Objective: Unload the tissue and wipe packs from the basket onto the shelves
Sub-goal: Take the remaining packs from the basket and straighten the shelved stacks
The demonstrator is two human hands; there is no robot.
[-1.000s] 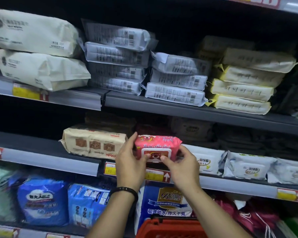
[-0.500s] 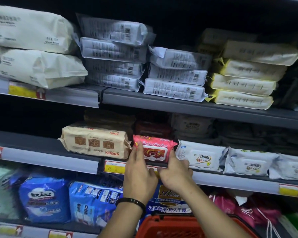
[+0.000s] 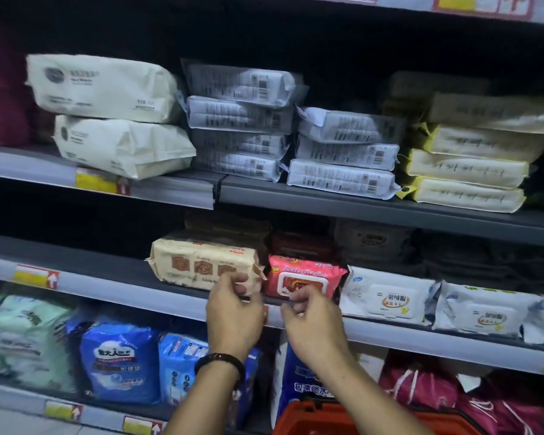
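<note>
Middle shelf (image 3: 107, 288), pink wipe pack (image 3: 305, 274) resting — both hands (image 3: 233, 315) empty, fingers loosely curled just below.

Pink wipe pack (image 3: 305, 274) with white lettering and red-framed flap, beige pack (image 3: 203, 263) printed with brown squares, white wipe packs (image 3: 387, 296) with yellow-red labels, grey shelf (image 3: 113, 285), red basket (image 3: 314, 417), black beaded bracelet (image 3: 220, 362)

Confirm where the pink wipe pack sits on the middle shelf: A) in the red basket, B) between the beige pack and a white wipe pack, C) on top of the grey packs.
B: the pink wipe pack rests on the middle shelf, beige pack to its left, white wipe pack to its right.
</note>
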